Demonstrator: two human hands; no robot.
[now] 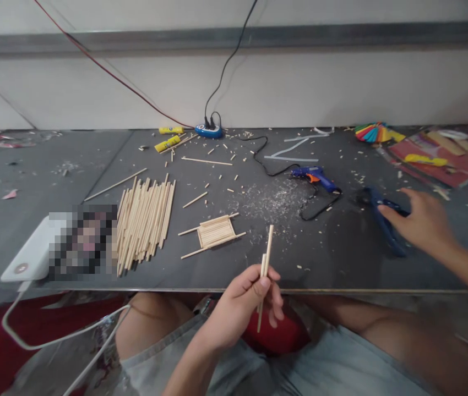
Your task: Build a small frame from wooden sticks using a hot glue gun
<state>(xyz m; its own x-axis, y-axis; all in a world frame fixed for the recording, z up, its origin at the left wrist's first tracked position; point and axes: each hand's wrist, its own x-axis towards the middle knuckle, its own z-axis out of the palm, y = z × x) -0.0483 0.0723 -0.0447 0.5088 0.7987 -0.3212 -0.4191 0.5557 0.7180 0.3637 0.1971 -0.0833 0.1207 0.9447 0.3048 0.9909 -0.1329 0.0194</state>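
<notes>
My left hand [254, 294], low in front of the table edge, pinches two thin wooden sticks [269, 247] upright between thumb and fingers. One stick reaches higher than the other. At the right, my right hand [422, 220] is on a blue-handled hand tool [388, 234], its thumb across a handle. The tool is blurred and looks like cutters; the hand partly covers it. A small frame of glued sticks [217, 232] lies on the table ahead of my left hand. Left of it rests a pile of wooden sticks [145, 220].
A blue glue gun [314, 177] lies with its cord looped beside it. Behind are a blue power strip [209, 131] and yellow tubes [168, 144]. A white power bank [38, 247] sits left. Coloured strips [378, 133] and a red packet [444, 157] lie right. Stick offcuts are scattered about.
</notes>
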